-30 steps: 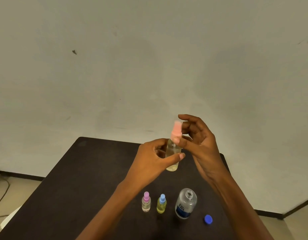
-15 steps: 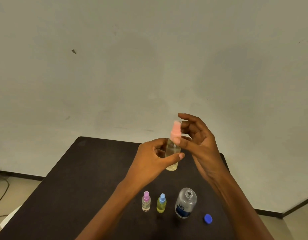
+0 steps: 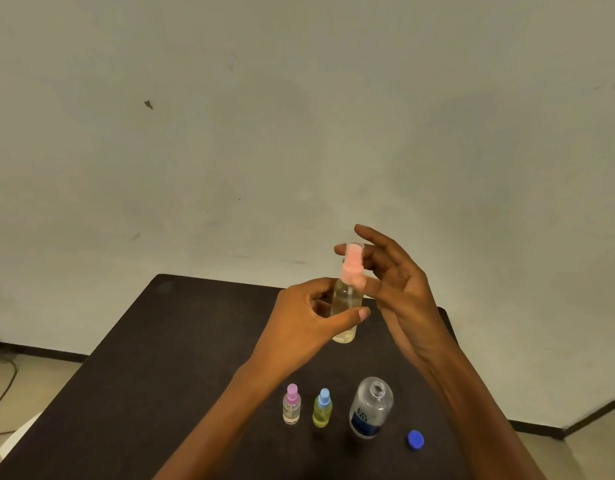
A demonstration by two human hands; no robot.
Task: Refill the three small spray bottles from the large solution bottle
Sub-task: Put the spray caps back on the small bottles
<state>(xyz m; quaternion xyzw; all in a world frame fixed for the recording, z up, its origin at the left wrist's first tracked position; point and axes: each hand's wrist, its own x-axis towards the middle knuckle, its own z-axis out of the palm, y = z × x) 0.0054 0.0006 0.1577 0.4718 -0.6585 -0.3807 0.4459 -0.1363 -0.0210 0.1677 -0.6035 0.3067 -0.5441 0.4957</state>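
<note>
Right fingers uncurled, spread behind pink cap; left fingers clamp bottle.

Three small spray bottles; one large solution bottle; one blue cap; two hands; one table.

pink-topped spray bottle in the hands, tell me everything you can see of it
The pink-topped spray bottle is a slim clear cylinder, plastic by its look, with pale yellowish liquid inside and a pink sprayer head under what seems a clear cap. It is held about upright above the dark table. The left hand grips its body; the right hand touches the pink collar with its thumb, fingers behind the top.
</note>
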